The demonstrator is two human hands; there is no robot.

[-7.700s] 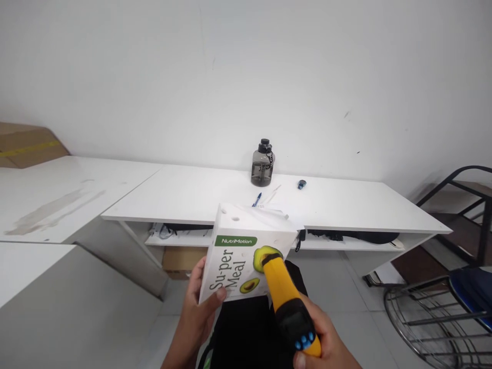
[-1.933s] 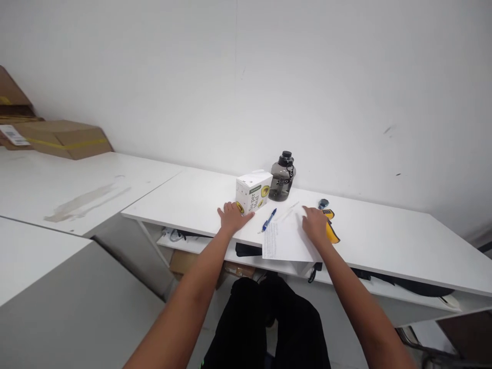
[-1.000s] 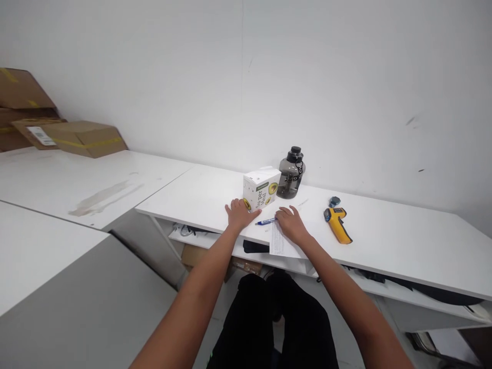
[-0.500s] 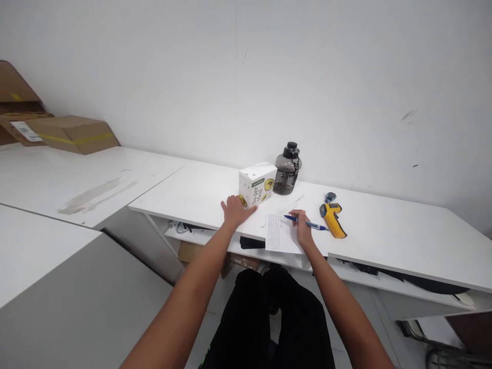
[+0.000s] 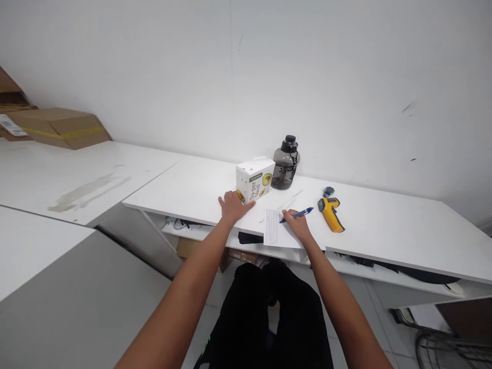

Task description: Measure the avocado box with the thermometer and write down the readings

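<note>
My right hand is closed round a blue pen, its tip down at a sheet of paper with rows of writing on its left part. The paper lies at the front edge of the white desk. My left hand rests with fingers spread on the desk, at the foot of a white box with avocado pictures; whether it presses on the box I cannot tell. Behind the box stands a dark, see-through water bottle with a black cap.
Right of the paper lies a yellow infrared thermometer, with a small dark object behind it. Cardboard boxes sit on the left table. A shelf with black items runs under the desk. A white wall rises behind.
My right hand has turned the pen from lying nearly level to a writing slant, and its tip has come down onto the paper. My left hand stays by the box. The view has shifted slightly.
</note>
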